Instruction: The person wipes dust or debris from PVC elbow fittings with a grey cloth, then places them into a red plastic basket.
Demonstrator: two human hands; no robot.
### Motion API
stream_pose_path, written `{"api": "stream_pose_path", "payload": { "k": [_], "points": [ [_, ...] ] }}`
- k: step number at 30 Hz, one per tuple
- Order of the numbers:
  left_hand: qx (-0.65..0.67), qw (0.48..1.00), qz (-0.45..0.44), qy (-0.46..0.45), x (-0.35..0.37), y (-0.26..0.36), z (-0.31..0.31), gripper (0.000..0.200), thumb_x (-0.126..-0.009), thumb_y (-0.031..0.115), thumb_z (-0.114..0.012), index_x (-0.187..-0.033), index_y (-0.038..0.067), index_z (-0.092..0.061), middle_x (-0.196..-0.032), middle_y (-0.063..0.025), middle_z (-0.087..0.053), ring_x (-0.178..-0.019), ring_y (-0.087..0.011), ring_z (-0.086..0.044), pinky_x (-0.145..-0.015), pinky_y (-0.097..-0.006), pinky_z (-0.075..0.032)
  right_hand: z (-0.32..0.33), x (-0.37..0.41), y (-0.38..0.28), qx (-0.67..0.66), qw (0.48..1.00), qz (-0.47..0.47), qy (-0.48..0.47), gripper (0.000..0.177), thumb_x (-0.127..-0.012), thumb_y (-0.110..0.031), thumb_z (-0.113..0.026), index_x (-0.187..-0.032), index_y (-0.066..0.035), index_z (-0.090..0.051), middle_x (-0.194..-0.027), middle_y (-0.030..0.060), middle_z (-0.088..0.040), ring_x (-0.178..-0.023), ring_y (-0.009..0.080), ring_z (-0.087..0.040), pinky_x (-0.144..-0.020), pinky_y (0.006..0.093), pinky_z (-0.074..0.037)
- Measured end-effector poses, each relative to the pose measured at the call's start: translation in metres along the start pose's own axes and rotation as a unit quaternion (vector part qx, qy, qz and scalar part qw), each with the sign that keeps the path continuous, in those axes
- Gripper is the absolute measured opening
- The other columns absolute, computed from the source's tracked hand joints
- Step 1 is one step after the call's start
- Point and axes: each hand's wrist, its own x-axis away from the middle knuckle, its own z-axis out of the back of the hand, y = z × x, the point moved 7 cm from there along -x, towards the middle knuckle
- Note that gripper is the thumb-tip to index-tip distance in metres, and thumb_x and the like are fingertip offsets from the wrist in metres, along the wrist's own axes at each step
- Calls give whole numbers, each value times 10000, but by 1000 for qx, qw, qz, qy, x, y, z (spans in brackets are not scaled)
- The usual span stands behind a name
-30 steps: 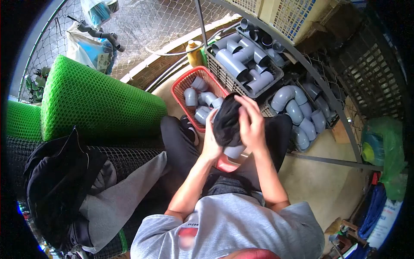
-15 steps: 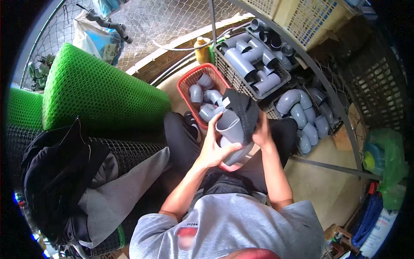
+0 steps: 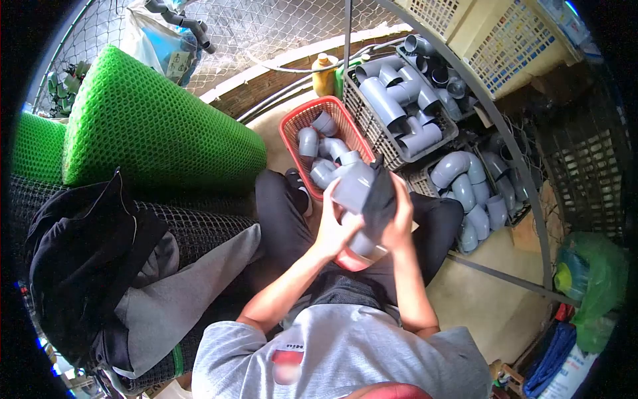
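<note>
My left hand is wrapped round a grey plastic pipe fitting held above my lap. Against the fitting's right side, my right hand grips a black cloth, which hides part of the fitting. The fitting looks bent or branched, but its exact shape is blurred by motion. Just beyond my hands stands a red basket holding several grey pipe elbows. Something red shows below the fitting, mostly covered.
Dark crates with grey tees and elbows stand at the right front. A green mesh roll lies to the left, near a dark jacket. A metal bar crosses low on the right.
The fitting has turned in my hands, so its open end no longer faces me. My right hand has shifted with the cloth along its side. The view has moved slightly.
</note>
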Motion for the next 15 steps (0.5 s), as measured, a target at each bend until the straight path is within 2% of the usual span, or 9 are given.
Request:
{"api": "stream_pose_path", "payload": {
  "k": [2,5,6,7,9,11,12,13,15],
  "points": [
    [-20,1000,13,-2,0,20,-9,1123,-758,290,-925,-1594,79,-206,-1526,-172,-437,-1409,-300,-454,-1190,-459,-348,-3,3,46,-226,964,-117,-71,627,-892,-247,-768,-1395,49,-541,-1317,164,-640,-1247,229,-594,-1075,402,-459],
    [-16,1000,6,5,-18,13,5,1150,-725,287,-948,-1595,79,-224,-1518,-172,-446,-1391,-295,-471,-1172,-463,-375,-14,14,62,-76,994,-78,31,637,-906,-293,-771,-1399,42,-546,-1339,147,-638,-1250,232,-594,-1086,389,-450],
    [16,999,2,33,-24,5,12,1121,-728,268,-944,-1590,76,-253,-1497,-167,-474,-1373,-292,-492,-1165,-455,-389,-24,27,83,-156,974,-159,46,595,-951,-295,-720,-1411,38,-540,-1378,142,-621,-1252,234,-593,-1094,382,-442],
    [46,995,33,84,-27,-15,23,1036,-763,239,-917,-1571,66,-291,-1464,-167,-506,-1335,-299,-530,-1142,-443,-421,-32,38,105,-221,947,-218,84,534,-997,-294,-661,-1407,31,-553,-1367,141,-632,-1241,235,-599,-1077,380,-453],
    [116,978,66,160,-49,-70,51,1013,-794,234,-890,-1570,64,-262,-1468,-175,-502,-1341,-302,-535,-1122,-441,-448,-36,37,97,-132,949,-279,67,481,-1037,-305,-607,-1383,28,-576,-1293,128,-668,-1185,230,-625,-1053,366,-466],
    [160,939,187,241,-77,-111,78,1034,-809,309,-881,-1565,41,-228,-1468,-192,-478,-1330,-323,-540,-1076,-484,-484,-37,44,108,-71,964,-245,78,378,-1049,-223,-591,-1342,14,-611,-1175,66,-686,-1076,158,-627,-947,322,-503],
    [167,919,231,273,-92,-112,83,1098,-802,375,-882,-1566,23,-177,-1493,-215,-428,-1307,-358,-554,-1034,-538,-514,-37,54,123,-178,919,-330,122,365,-1055,-243,-579,-1332,-9,-624,-1175,63,-689,-1077,168,-638,-942,321,-508],
    [138,907,255,307,-111,-139,101,898,-883,399,-803,-1531,6,-321,-1428,-227,-518,-1236,-358,-614,-983,-549,-560,-40,66,137,-280,854,-407,162,355,-1061,-263,-566,-1321,-33,-637,-1176,61,-693,-1079,178,-649,-937,320,-513],
    [181,886,294,310,-151,-231,149,991,-874,415,-812,-1567,3,-236,-1483,-245,-469,-1227,-385,-625,-942,-593,-577,-42,92,183,-405,779,-460,129,374,-1067,-328,-533,-1323,-70,-625,-1228,68,-684,-1105,210,-665,-947,348,-526]
  ]
}}
